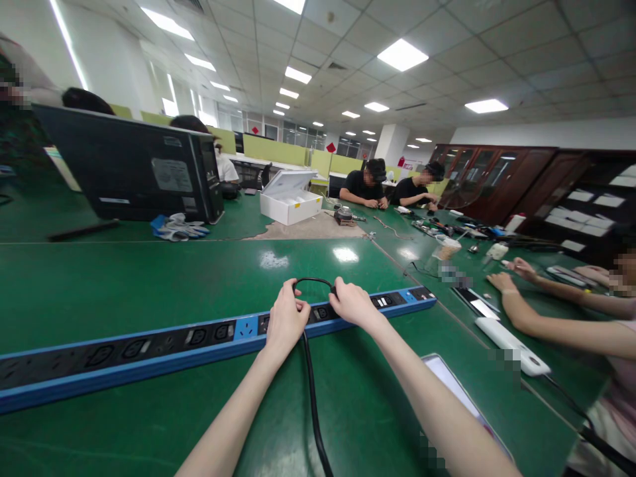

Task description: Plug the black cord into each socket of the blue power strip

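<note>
Pinching a smooth black cable [313, 397] arched between them, the left hand [288, 313] and right hand [354, 305] are working over a long blue-and-black power strip [171, 342], which is lying crosswise on the glossy green worktop [149, 285], its right end slanting farther away.

power strip [213, 334]: blue, black | cable [313, 404]: black | gloves [179, 228]: blue, greyish-white perhaps

Green table [124, 281] is carrying: blue-edged power strip [212, 333], near, left to right | computer case [129, 172], far left | open white box [292, 208], far
</note>
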`<state>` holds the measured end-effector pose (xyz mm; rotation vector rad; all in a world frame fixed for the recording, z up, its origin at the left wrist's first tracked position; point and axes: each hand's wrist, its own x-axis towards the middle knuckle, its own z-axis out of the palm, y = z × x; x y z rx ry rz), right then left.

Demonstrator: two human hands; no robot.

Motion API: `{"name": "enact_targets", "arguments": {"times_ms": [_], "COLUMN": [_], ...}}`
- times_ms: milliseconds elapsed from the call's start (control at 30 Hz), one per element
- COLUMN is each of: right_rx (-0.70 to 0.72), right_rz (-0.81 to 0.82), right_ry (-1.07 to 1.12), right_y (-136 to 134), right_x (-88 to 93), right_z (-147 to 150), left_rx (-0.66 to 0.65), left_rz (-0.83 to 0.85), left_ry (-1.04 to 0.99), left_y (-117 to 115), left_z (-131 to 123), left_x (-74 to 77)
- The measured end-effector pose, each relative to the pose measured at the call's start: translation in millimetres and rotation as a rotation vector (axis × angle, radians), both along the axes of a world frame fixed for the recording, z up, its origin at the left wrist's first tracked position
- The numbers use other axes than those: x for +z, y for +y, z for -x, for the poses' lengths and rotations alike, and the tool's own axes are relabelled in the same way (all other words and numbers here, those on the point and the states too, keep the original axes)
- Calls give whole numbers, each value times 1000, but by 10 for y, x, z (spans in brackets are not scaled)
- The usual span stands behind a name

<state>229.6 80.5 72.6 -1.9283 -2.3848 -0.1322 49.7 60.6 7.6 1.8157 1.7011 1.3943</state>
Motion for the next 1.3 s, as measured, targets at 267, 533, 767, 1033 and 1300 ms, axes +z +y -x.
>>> {"name": "enact_targets", "arguments": {"times_ms": [267, 533, 767, 1033, 1300], "right_rx": [12, 5, 21, 55, -60], "right_rz": [10, 17, 37, 85, -45], "right_ry": [5, 8, -7, -36, 29], "right_y": [-42, -28, -10, 106, -101], "right_x": [-15, 7, 35, 61, -48], "right_z": [-6, -25, -51, -44, 43], "left_rx": [2, -7, -16, -10, -17], "left_rz": [-5, 6, 1, -7, -2], "left_ry": [15, 2, -18, 3, 8], "left_y": [-2, 15, 36, 18, 9], "left_z": [3, 11, 11, 6, 0], "left_x": [-6, -35, -39, -17, -11]}}
